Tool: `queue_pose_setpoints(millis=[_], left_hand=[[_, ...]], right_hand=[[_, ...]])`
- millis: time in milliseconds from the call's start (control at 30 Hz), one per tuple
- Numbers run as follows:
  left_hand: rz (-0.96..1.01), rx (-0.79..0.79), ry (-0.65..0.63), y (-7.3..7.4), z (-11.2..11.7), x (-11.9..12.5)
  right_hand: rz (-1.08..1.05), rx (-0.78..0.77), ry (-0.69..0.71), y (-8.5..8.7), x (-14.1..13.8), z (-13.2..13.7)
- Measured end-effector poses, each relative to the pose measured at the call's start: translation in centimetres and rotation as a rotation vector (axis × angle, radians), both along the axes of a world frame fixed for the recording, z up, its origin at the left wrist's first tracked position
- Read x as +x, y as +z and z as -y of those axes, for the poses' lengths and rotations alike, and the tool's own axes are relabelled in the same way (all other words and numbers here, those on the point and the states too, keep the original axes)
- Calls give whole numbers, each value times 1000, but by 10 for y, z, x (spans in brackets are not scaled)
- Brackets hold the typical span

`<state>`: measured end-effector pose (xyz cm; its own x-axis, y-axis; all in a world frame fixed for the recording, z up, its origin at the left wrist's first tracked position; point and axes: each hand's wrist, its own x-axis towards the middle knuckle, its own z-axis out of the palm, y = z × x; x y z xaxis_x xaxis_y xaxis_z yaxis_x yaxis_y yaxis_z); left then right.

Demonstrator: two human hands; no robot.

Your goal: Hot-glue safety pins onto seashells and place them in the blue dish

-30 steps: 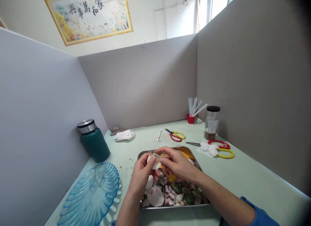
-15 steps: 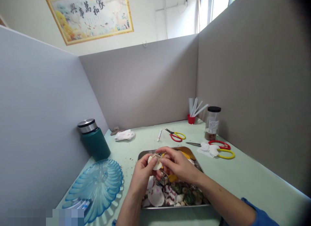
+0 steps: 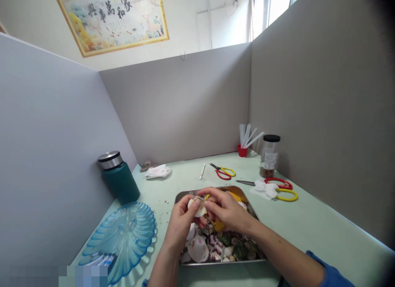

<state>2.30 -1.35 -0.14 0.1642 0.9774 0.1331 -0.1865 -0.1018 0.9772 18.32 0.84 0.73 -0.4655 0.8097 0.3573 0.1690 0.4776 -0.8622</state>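
Note:
My left hand (image 3: 182, 216) is closed on a pale scallop shell (image 3: 196, 209), thumb across its face. Beside it, my right hand (image 3: 224, 209) pinches what looks like thin beige twine (image 3: 200, 198) along the shell's upper edge. Its other fingers curl behind and are partly hidden. Both hands are over a metal tray (image 3: 222, 263) filled with shells. In the tray lie a white scallop shell (image 3: 198, 248), a striped reddish shell (image 3: 216, 248) and dark green shells (image 3: 240, 250). Something yellow (image 3: 219, 225) shows beneath my right hand.
A blue scalloped dish (image 3: 123, 241) and a green bottle (image 3: 121, 182) stand left. Beyond the tray lie a white pen (image 3: 202, 172) and scissors (image 3: 224, 172). Tissue-wrapped scissors (image 3: 286, 195), a jar (image 3: 269, 157) and a red cup of strips (image 3: 242, 151) stand right. Grey partitions (image 3: 179, 110) surround the table.
My hands stay almost in place over the tray. The twine at the shell's edge lies slightly differently, and the fingers have shifted only a little.

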Motion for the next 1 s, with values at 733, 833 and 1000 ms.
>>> queue_pose_setpoints(millis=[733,833,1000], left_hand=[[10,-5,105,-3,-1,-3],[42,-9,126,-4,-1,-2],[74,-9,133,-5,-2,-2]], right_hand=[[39,84,-58,-2,-2,1],[40,122,-109,-4,-3,1],[28,173,-135,-4,-4,0]])
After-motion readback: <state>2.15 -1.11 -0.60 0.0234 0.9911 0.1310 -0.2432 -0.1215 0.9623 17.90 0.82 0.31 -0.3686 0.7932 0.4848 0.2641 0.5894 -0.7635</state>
